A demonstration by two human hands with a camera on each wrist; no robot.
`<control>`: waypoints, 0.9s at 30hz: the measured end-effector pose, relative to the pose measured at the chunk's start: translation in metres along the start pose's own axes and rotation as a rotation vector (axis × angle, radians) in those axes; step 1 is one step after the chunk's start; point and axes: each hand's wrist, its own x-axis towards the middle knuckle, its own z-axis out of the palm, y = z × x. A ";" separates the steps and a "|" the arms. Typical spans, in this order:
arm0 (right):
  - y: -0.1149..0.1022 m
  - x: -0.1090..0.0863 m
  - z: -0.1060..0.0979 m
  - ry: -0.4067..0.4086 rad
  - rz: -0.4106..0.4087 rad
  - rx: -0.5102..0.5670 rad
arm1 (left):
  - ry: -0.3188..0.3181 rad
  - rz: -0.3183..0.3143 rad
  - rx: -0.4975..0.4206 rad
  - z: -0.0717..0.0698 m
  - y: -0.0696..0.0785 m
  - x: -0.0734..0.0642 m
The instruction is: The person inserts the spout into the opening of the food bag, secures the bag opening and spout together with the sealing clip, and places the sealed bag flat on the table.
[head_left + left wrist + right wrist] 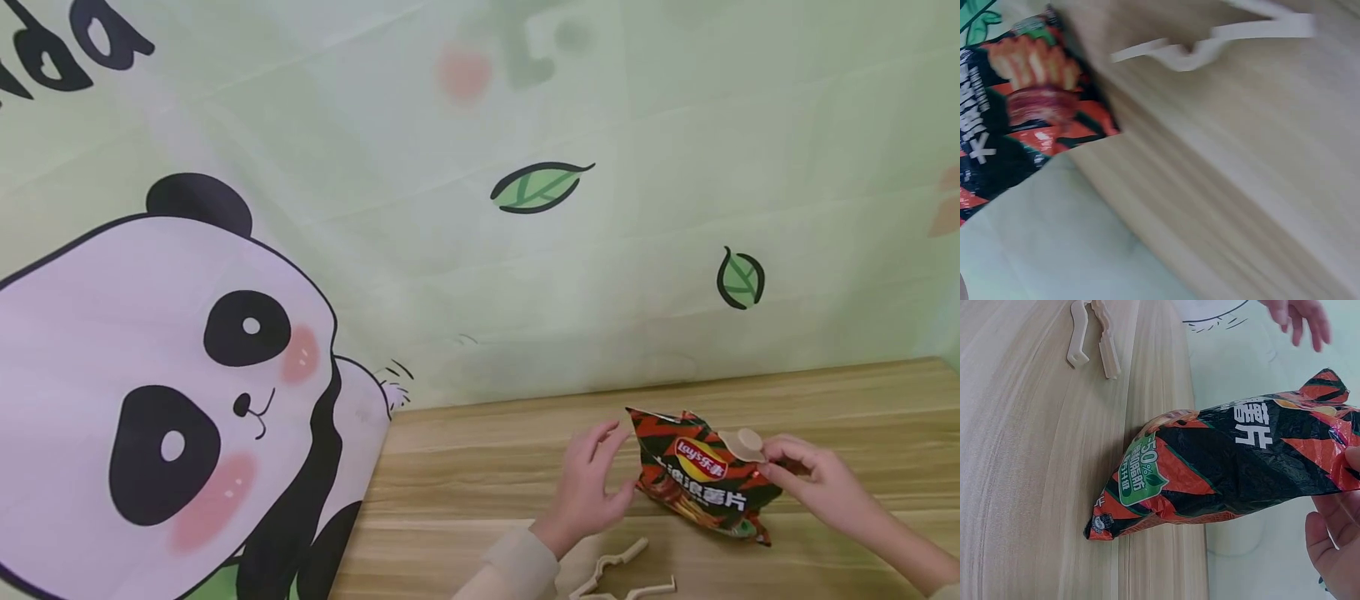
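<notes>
A red and black Lay's potato chip bag point(701, 479) stands tilted on the wooden table. My right hand point(821, 479) pinches its upper right corner between thumb and fingers; in the right wrist view this hand point(1338, 547) is at the right edge. Behind the bag's top edge shows a beige piece with a round cap point(748, 440), close to the right fingertips. Just left of the bag is my left hand point(588, 483), fingers loosely spread and holding nothing. A beige plastic clip point(611, 575), its two notched arms spread apart, lies on the table near the left wrist.
The wood-grain table point(450, 483) ends at the back against a pale green cloth point(420, 250) printed with a large panda point(247, 400) and leaves. In the left wrist view, the clip point(1194, 56) lies a little way from the bag point(1041, 94).
</notes>
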 end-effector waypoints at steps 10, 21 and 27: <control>0.000 0.001 -0.001 0.000 0.020 -0.007 | -0.465 -0.095 0.079 -0.003 0.003 -0.048; 0.002 0.003 -0.001 0.018 0.004 -0.003 | -0.734 -0.184 0.028 -0.001 0.001 -0.084; 0.001 0.005 -0.002 0.020 -0.010 0.005 | -0.798 -0.199 0.006 -0.005 -0.003 -0.093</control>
